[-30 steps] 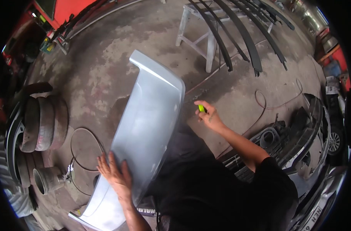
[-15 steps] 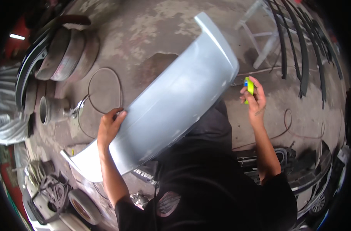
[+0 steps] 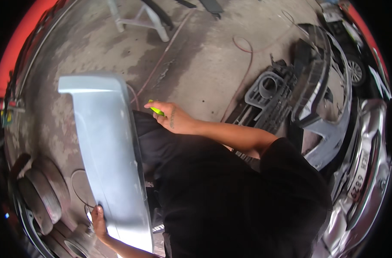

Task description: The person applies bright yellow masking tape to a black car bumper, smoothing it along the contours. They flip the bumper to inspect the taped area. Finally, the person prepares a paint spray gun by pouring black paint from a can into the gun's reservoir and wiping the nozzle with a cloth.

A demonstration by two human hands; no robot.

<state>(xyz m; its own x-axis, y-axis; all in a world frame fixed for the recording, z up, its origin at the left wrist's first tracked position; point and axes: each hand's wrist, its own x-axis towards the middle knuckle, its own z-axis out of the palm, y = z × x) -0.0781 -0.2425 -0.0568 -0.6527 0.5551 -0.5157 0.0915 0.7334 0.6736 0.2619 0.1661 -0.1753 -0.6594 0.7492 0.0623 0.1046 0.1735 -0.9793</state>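
Observation:
A long silver-grey car body panel (image 3: pixel 107 150) lies lengthwise across my lap, its curved end pointing away from me. My left hand (image 3: pixel 100 221) grips the panel's left edge near its lower end, the thumb on top and part of the fingers hidden. My right hand (image 3: pixel 175 117) is beyond the panel's right edge, over my dark trousers and apart from the panel. Its fingers are closed on a small bright yellow-green object (image 3: pixel 156 108); the fingers cover part of it, so its kind cannot be told.
Old tyres (image 3: pixel 43 195) lie on the concrete floor at left, near a grey cylinder (image 3: pixel 80 245). A metal stand (image 3: pixel 140 19) is at the far side. A thin reddish hose (image 3: pixel 243 81) crosses the floor. Dark grille parts (image 3: pixel 269 92) and a bumper (image 3: pixel 323 137) lie at right.
The view has swung to the right, so the panel appears farther left and more upright. My right hand has come nearer my lap, still holding the yellow-green object. The left hand keeps its hold.

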